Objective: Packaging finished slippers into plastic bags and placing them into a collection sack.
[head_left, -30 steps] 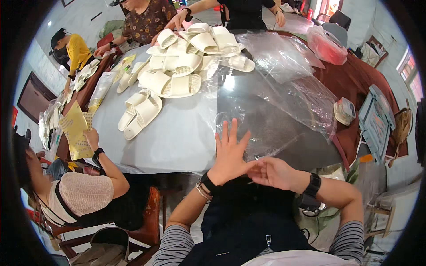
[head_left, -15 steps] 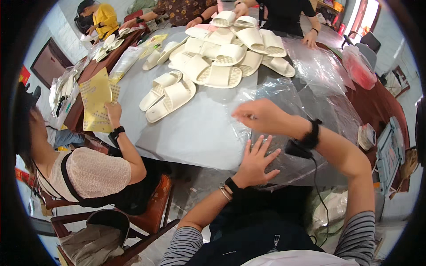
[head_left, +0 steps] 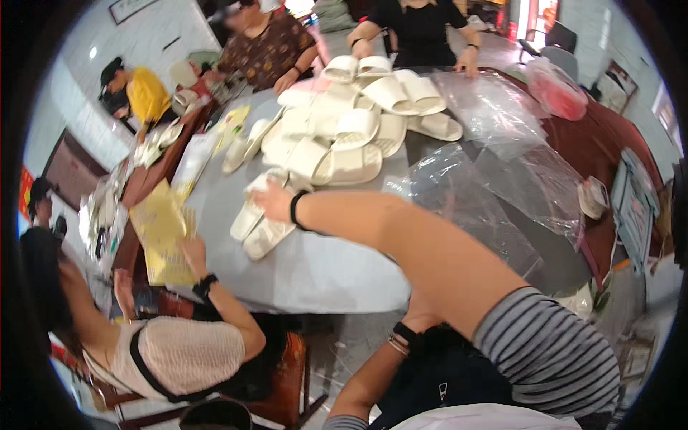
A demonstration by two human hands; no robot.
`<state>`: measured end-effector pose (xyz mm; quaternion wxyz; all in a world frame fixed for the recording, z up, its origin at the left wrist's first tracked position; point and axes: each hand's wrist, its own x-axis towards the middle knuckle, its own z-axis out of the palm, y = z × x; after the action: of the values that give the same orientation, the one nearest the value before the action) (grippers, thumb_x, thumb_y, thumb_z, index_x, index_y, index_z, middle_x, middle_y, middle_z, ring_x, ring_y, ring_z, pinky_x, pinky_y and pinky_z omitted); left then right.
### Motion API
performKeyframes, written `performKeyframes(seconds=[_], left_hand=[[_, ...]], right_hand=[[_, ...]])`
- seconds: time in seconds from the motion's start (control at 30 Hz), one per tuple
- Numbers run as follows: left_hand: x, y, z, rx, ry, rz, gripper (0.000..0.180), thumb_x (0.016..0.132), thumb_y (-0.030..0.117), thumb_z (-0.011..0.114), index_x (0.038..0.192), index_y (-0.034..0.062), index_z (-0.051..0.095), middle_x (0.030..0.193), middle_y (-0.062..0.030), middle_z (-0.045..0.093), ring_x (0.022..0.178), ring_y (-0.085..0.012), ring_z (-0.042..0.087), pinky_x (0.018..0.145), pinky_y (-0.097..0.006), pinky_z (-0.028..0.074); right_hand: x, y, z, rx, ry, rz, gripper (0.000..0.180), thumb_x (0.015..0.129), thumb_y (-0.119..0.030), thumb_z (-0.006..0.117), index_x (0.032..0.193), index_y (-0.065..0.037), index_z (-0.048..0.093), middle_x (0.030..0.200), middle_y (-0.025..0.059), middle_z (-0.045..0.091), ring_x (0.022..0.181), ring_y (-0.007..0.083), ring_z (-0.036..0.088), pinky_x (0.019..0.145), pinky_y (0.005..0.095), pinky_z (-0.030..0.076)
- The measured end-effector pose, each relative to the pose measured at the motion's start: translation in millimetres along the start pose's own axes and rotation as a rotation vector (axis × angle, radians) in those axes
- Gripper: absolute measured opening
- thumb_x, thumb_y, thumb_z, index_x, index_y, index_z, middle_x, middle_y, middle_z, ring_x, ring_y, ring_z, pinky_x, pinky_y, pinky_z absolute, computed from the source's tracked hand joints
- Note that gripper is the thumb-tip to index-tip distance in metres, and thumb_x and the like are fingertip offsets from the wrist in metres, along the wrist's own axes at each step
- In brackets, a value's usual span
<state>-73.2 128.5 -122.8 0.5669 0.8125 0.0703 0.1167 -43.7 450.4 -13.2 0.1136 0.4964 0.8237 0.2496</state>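
My right arm stretches across to the left, and my right hand (head_left: 274,203) is over the straps of a pair of cream slippers (head_left: 266,239). Its blurred fingers touch or nearly touch them; their grip cannot be made out. The slippers lie side by side on the grey table cover (head_left: 337,261). Behind them rises a heap of similar cream slippers (head_left: 333,132). At the table's front edge, my left hand (head_left: 423,314) sits low, its fingers hidden behind my right forearm.
Clear plastic bags (head_left: 466,193) lie across the table's right half. A pink-filled bag (head_left: 557,89) rests at the far right. A seated person at left holds yellow printed sheets (head_left: 163,229). Two people (head_left: 269,50) (head_left: 416,36) stand beyond the heap. A wooden chair (head_left: 290,380) is at lower left.
My right hand has swung left from above the plastic bags to the slipper pair. My left hand, earlier spread flat on the plastic, is now mostly covered by my right arm. The view has shifted.
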Motion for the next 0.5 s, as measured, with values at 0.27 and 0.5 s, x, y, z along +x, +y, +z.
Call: performKeyframes(seconds=[0.27, 0.5], left_hand=[[18.0, 13.4, -2.7, 0.862, 0.127, 0.199, 0.066, 0.093, 0.057, 0.058, 0.151, 0.0247, 0.047, 0.161, -0.0201, 0.029, 0.148, -0.0444, 0.024, 0.118, -0.063, 0.018], [-0.8, 9.7, -27.8, 0.701, 0.070, 0.141, 0.062, 0.092, 0.050, 0.061, 0.144, 0.0177, 0.054, 0.159, -0.0193, 0.033, 0.147, -0.0398, 0.028, 0.117, -0.063, 0.019]], right_hand=[[61.2, -16.1, 61.1, -0.469, -0.185, -0.026, 0.041, 0.097, -0.029, 0.049, 0.131, -0.014, 0.066, 0.143, 0.0028, 0.057, 0.145, 0.0289, 0.032, 0.117, 0.0719, 0.010], [14.6, -41.4, -32.2, 0.080, -0.195, -0.276, 0.047, 0.074, -0.045, 0.069, 0.108, -0.014, 0.076, 0.120, 0.0093, 0.068, 0.123, 0.0343, 0.054, 0.112, 0.0762, 0.010]])
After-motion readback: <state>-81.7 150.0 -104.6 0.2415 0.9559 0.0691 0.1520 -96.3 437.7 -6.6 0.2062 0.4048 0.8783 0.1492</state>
